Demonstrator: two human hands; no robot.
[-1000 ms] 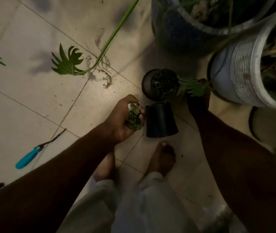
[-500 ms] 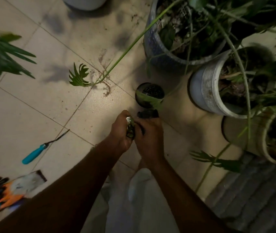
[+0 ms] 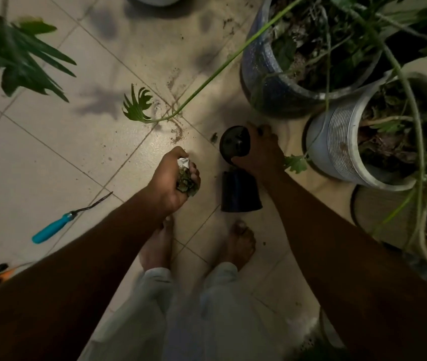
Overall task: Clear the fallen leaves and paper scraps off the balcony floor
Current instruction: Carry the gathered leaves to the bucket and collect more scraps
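Dim, yellowish light is pooling on the tiled floor [image 3: 82, 142], making a soft glare just ahead of the left hand [image 3: 173, 178]; the paper scrap [image 3: 183, 162] in that hand is glowing as the whitest spot; the right hand [image 3: 256, 155] and the black pot [image 3: 233, 142] it is gripping are sinking into murk; the small leaf [image 3: 136, 105] is throwing a soft-edged shadow to its left; the forearms and the frame corners are going nearly black; the big leaf [image 3: 17, 53] is smearing with blur; the tile joints are bowing toward the edges; the trousers [image 3: 189, 308] are looking grainy and soft.
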